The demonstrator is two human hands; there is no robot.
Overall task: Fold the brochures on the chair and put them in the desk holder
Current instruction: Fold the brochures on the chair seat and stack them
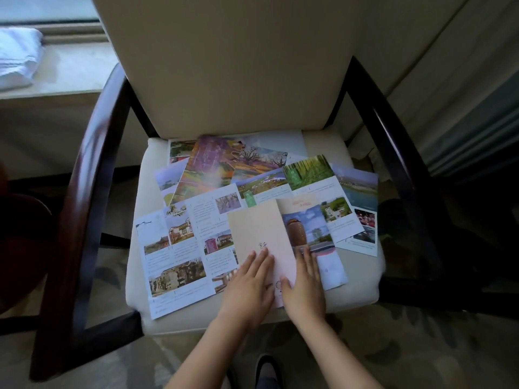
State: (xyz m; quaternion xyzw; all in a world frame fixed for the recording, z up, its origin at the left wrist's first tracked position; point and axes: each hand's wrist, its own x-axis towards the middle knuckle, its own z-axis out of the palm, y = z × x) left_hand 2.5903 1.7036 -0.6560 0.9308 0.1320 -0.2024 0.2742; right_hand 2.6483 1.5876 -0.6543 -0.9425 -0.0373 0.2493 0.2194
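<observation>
Several unfolded brochures lie spread over the cream seat of the chair point(146, 197). Nearest me is a pale pink brochure point(259, 228) with one panel turned over onto a panel showing a brown tower photo point(304, 228). My left hand point(250, 282) lies flat, fingers together, on the lower left of the pink panel. My right hand point(304, 279) presses flat along its right edge, thumb on the pink panel. A wide white brochure with building photos point(179, 248) lies to the left, a purple one point(207, 161) at the back. The desk holder is not in view.
The chair has dark wooden armrests on the left point(84, 175) and right point(398, 141) and a tall cream backrest point(233, 66). White folded cloth point(16, 57) lies on a ledge at the far left. Patterned carpet point(407, 346) and a dark shoe point(266, 372) are below.
</observation>
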